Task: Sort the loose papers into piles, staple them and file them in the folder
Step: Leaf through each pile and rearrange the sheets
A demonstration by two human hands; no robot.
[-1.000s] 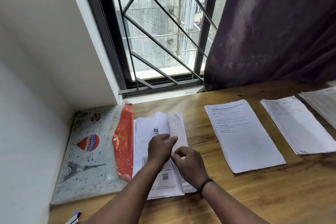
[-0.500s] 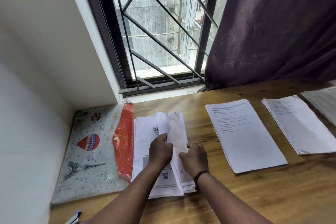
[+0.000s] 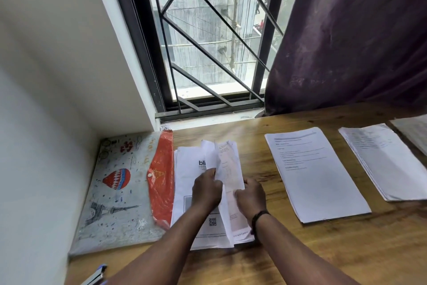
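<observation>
A stack of loose papers (image 3: 189, 169) lies on the wooden desk beside a printed folder (image 3: 120, 187) with an orange flap (image 3: 163, 169). My left hand (image 3: 206, 188) pinches the edge of a raised sheet (image 3: 227, 164) that stands up from the stack. My right hand (image 3: 250, 197) holds the same sheet's right side, fingers curled on it. Two sorted piles lie to the right: one pile (image 3: 316, 173) in the middle and another pile (image 3: 383, 160) further right. A stapler (image 3: 96, 275) peeks in at the bottom left.
A third pile of paper (image 3: 413, 129) shows at the right edge. A dark purple curtain (image 3: 346, 30) hangs over the desk's back right. The barred window (image 3: 208, 42) and a white wall (image 3: 46, 76) bound the desk behind and to the left.
The sheet has been lifted further from the stack and turned up on edge. My right hand has shifted right along it while my left hand stays at its left edge.
</observation>
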